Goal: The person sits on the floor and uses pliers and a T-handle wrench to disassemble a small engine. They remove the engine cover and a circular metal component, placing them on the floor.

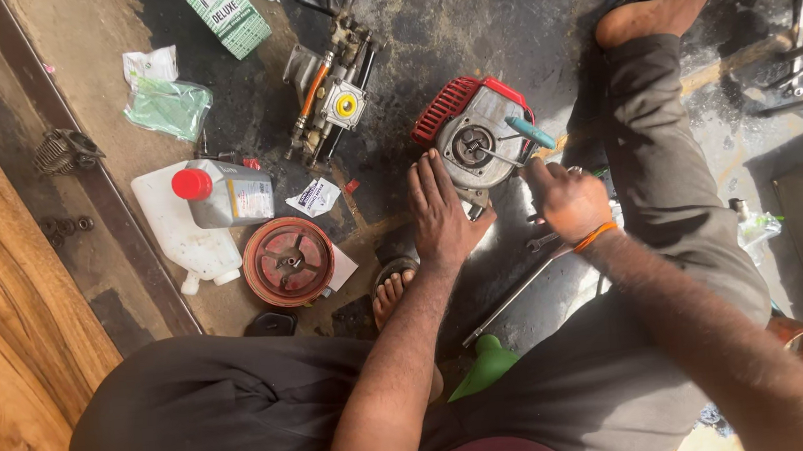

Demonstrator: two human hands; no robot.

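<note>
Head view: small engine [473, 136] between hands; left hand [438, 215] flat against it, right hand [565, 200] gripping screwdriver [518, 142].

A white jug [185, 233] lies on the stained floor [463, 23], touching a grey bottle with a red cap [225, 193]. Just beside them sits a round reddish pulley cover [288, 261]. Farther off lie a green box [227, 16] and a carburettor assembly [334, 98].

A small-engine repair workshop, worked at floor level: the concrete floor [500, 21] is black with oil stains, and a stripped red engine [472, 136], a pump assembly [334, 98], a loose red flywheel [288, 261], an oil bottle [225, 192] and wrenches [798, 38] lie scattered across it.
</note>
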